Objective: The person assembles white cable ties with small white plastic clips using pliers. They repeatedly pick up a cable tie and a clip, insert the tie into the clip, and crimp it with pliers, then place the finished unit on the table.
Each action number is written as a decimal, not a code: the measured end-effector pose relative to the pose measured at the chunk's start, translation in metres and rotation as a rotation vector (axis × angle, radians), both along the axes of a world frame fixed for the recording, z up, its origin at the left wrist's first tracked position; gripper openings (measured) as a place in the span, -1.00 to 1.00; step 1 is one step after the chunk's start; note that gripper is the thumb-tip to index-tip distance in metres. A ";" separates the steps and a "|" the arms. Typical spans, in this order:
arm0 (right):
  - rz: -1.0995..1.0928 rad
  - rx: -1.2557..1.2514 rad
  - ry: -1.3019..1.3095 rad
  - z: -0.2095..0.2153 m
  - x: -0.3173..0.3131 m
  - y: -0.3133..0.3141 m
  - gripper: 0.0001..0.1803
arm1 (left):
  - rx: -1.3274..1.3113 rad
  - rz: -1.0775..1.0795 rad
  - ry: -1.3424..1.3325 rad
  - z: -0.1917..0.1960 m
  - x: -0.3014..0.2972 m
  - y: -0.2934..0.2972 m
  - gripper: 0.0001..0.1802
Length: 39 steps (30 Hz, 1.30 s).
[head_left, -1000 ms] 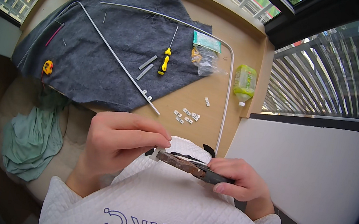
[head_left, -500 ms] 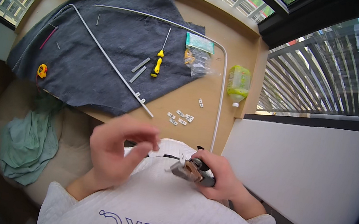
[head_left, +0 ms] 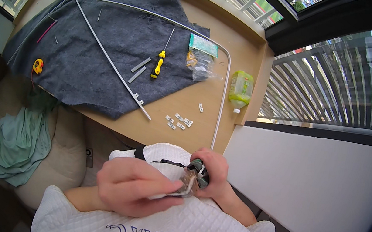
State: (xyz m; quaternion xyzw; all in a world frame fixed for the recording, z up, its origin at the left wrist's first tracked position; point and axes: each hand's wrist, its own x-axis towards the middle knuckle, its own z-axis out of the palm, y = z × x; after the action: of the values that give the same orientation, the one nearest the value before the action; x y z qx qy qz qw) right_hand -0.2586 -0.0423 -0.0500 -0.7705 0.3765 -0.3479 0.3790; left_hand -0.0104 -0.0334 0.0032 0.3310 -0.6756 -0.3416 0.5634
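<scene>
Right hand (head_left: pixel 215 170) wrapped snug round the pliers (head_left: pixel 193 176) — left hand (head_left: pixel 136 187) curled at their head, can't tell what it's got

Fisheye view: bright, diffuse daylight enters by the windows (head_left: pixel 252 2) at top and right, thin white streaks of glare mark the right-hand pane (head_left: pixel 330 88), dimness lies below the tabletop (head_left: pixel 183 98), edges bow toward black vignetted corners, and slight blur softens left hand (head_left: pixel 139 187) and pliers (head_left: pixel 190 182).
</scene>
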 end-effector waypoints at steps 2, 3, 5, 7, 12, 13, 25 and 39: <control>0.015 0.079 0.011 0.009 0.004 0.001 -0.47 | 0.083 0.000 0.049 -0.001 0.000 -0.003 -0.58; 0.030 0.124 0.025 0.012 0.006 0.002 -0.43 | 0.105 -0.010 0.073 -0.004 0.001 -0.005 -0.59; 0.093 0.275 0.139 0.028 0.007 0.004 -0.23 | 0.176 -0.027 0.129 -0.006 0.002 -0.009 -0.62; 0.078 0.303 0.136 0.038 0.014 0.004 -0.16 | 0.210 0.007 0.181 -0.010 0.001 -0.009 -0.64; -0.124 0.178 -0.049 0.019 0.018 0.020 -0.22 | 0.309 0.094 0.399 -0.020 -0.005 -0.014 -0.82; -0.143 0.165 -0.028 0.018 0.018 0.022 -0.28 | 0.312 0.071 0.412 -0.020 -0.006 -0.017 -0.82; -0.101 0.035 0.221 0.037 -0.007 0.005 -0.71 | 0.399 -0.068 0.586 -0.012 0.014 -0.042 -0.84; 0.138 0.169 0.161 0.066 -0.022 -0.003 -0.65 | 0.258 -0.048 -0.019 -0.010 0.037 -0.033 -0.72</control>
State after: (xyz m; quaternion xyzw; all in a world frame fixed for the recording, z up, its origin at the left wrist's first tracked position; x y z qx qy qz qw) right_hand -0.2809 -0.0451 0.0161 -0.7852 0.3798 -0.2253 0.4341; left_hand 0.0264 -0.0664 -0.0065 0.3875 -0.6391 -0.4359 0.5013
